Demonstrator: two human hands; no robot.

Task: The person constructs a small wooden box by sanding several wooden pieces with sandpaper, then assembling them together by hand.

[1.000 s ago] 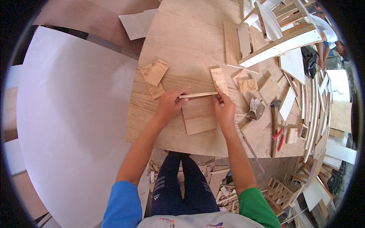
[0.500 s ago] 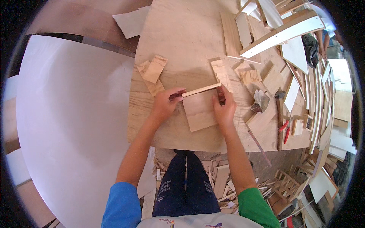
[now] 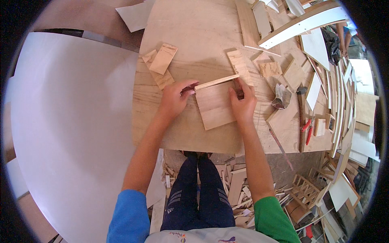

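Observation:
A square plywood piece (image 3: 214,106) is in front of me at the near part of the table, with a narrow pale wooden strip (image 3: 216,82) along its far edge. Whether the two are joined I cannot tell. My left hand (image 3: 174,97) is closed at the strip's left end, thumb and fingers pinching there. At the other end my right hand (image 3: 244,102) grips the strip, its thumb by the plywood's right side. Beyond the right hand lies a flat wooden offcut (image 3: 238,65). Two more stacked offcuts (image 3: 163,59) lie past my left hand.
On the right of the plywood tabletop (image 3: 190,36) are a hammer (image 3: 301,117), red-handled pliers (image 3: 306,130), a torn pouch (image 3: 281,97) and several offcuts. A white-edged wooden frame (image 3: 304,30) stands far right. A large white sheet (image 3: 73,121) fills the left. Scrap wood (image 3: 239,190) litters the floor.
The view has shifted slightly, so the table and its things appear a little higher. Both hands keep their hold on the strip, and the strip with the plywood looks slightly turned.

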